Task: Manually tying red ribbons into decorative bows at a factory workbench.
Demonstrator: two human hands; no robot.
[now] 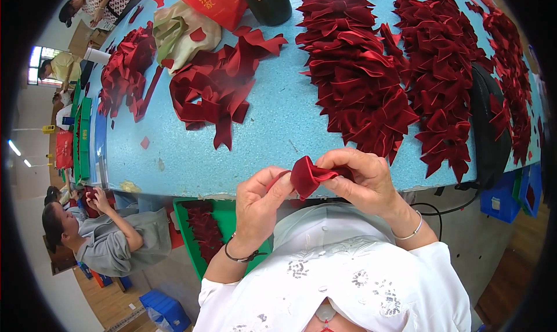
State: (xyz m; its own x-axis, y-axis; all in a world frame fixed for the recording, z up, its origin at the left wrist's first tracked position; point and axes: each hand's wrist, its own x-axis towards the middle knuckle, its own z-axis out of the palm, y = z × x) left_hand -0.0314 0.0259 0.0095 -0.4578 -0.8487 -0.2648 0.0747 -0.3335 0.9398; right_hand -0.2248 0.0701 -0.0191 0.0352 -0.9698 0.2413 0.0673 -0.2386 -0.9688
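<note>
Between my two hands, just past the table's near edge, is a dark red velvet ribbon (pixel 305 177), partly folded into a loop. My left hand (pixel 261 198) pinches its left side between thumb and fingers. With thumb and forefinger my right hand (pixel 362 181) grips the other side, where the ribbon bunches up. Ahead lie long rows of finished red bows, one row (pixel 357 71) straight beyond my hands and another row (pixel 438 76) to its right. Loose cut ribbons (pixel 214 88) lie in a tangled heap to the left.
The blue table (pixel 272 129) carries a cream cloth (pixel 185 33), a red bag (pixel 212 1) and a dark cylinder (pixel 267 1). A black bag (pixel 487 123) hangs at the right edge. A green bin (pixel 183 207) with bows sits low left. A person in grey (pixel 119 245) works at left.
</note>
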